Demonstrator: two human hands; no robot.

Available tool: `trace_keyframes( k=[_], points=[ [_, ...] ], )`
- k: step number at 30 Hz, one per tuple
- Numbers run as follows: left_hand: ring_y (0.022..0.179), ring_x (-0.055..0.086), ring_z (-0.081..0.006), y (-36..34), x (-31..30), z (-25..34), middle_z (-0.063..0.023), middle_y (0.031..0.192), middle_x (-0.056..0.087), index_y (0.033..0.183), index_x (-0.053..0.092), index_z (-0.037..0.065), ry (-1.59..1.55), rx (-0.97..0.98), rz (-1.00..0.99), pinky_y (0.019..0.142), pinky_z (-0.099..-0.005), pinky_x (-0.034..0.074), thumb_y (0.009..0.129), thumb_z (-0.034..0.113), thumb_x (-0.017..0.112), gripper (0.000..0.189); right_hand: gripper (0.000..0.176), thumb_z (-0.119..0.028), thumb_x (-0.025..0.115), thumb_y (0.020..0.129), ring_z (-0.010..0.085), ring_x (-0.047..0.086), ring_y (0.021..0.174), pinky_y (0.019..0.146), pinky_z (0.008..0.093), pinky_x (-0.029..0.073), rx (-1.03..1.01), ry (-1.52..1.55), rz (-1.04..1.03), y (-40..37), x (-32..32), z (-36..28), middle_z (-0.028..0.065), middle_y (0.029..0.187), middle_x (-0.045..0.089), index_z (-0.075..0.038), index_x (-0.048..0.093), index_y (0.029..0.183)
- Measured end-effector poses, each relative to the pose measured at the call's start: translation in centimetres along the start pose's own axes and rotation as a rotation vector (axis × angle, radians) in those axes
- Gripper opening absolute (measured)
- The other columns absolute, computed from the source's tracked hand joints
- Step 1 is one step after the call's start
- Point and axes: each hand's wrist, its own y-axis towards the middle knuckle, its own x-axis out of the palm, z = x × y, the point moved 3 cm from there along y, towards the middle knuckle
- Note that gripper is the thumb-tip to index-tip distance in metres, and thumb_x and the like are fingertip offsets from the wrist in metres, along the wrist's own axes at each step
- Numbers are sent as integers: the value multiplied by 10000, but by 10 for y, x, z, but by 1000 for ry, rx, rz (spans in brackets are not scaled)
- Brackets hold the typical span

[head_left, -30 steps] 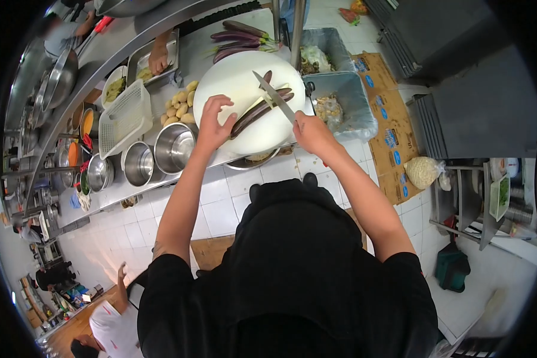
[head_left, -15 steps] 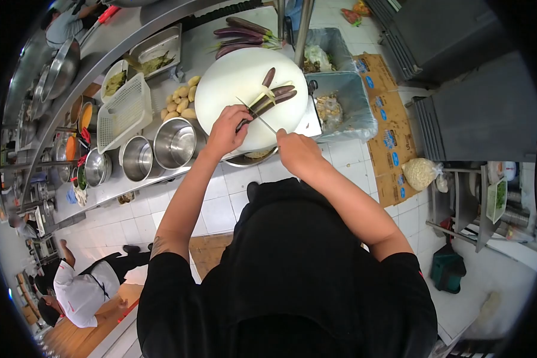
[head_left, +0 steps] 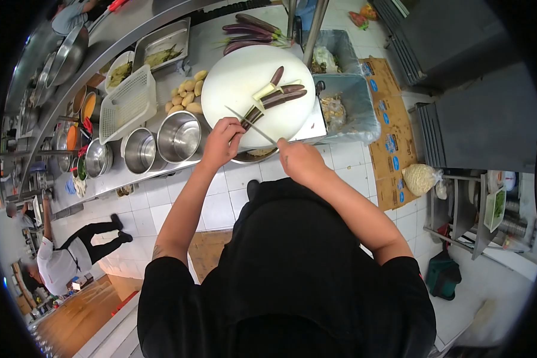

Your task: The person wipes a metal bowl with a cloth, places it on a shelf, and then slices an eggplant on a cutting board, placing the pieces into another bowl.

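My right hand [head_left: 303,160] is closed around the handle of a knife [head_left: 261,130], whose blade lies across a dark purple eggplant near its close end. The fingers of my left hand [head_left: 222,142] are closed on that eggplant end, beside the blade. Cut eggplant pieces [head_left: 283,96], some with pale flesh showing, lie on a round white cutting board [head_left: 232,74]. Behind the board, several whole eggplants [head_left: 250,30] with green stems rest on the counter. The knife handle is mostly hidden in my grip.
Left of the board are potatoes [head_left: 188,92], a white basket [head_left: 128,104] and steel pots [head_left: 179,137]. Lined waste bins [head_left: 361,122] stand to the right, with flattened cardboard [head_left: 388,143] on the floor. A metal post [head_left: 314,33] rises behind the board. A co-worker [head_left: 62,262] is at lower left.
The knife and my left hand have shifted toward me along the eggplant, nearer its close end. The co-worker at lower left has moved, one arm now stretched toward the counter. My view shifted slightly.
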Motion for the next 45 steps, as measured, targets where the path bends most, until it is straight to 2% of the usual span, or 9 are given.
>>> trace_keyframes(
  k=[16,20,24,29,30,33,36,42,45],
  points=[
    [998,684,-324,-12,11,-4,-131,1113,671,996,722,26,50,48,143,833,-382,576,814,-84,749,214,159,-141,521,1032,436,726,831,740,533,566,-30,15,-74,34,18,32,237,832,725,-16,614,1064],
    [1004,700,-218,-41,12,8,-129,1136,633,974,697,-1,-225,-251,282,828,-323,633,830,-118,769,199,226,-274,572,1078,454,674,772,692,521,519,40,310,-29,4,-18,36,223,823,698,-53,609,1050],
    [1041,686,-204,-16,45,76,-122,1222,584,983,676,-7,-584,-338,239,914,-321,649,853,-121,764,195,230,-242,597,1089,281,633,601,594,446,480,52,552,383,-49,-23,99,154,677,594,-29,592,1001],
    [1335,512,-371,83,66,130,-211,1437,487,1421,524,48,-342,-196,203,1054,-473,525,807,32,819,681,250,-230,594,1092,102,518,466,426,323,406,421,752,523,-137,-55,170,27,609,530,-31,573,942],
    [1421,383,-438,83,69,102,-263,1502,434,1583,326,49,-31,-138,188,1097,-529,437,773,119,827,955,270,-236,591,1094,94,509,455,419,308,405,430,760,491,-152,-56,183,18,601,522,-35,566,917],
    [1415,377,-437,83,42,59,-278,1439,453,1607,286,35,247,-229,188,1112,-555,418,771,146,819,997,305,-248,585,1097,88,495,436,412,294,403,413,751,343,-164,-51,197,7,597,515,-38,552,878],
    [1352,461,-428,80,44,26,-269,1348,497,1636,239,48,395,-662,-159,1047,-560,483,780,154,790,1023,323,-264,584,1099,98,491,423,411,296,406,359,769,144,-149,-37,194,11,620,533,-30,563,877],
    [1073,661,-436,82,44,-32,-249,1188,616,1490,439,134,615,-653,-292,890,-546,555,844,110,674,688,287,-306,567,1108,120,506,413,397,299,417,319,1060,-319,-82,2,170,6,632,525,-38,613,1017],
    [1111,682,-416,91,29,-72,-233,1192,685,1339,595,133,275,-428,-68,948,-504,556,872,120,656,471,286,-331,541,1120,131,502,410,382,305,424,360,1183,-442,-64,15,156,-3,643,501,-53,607,1098]
  ],
)
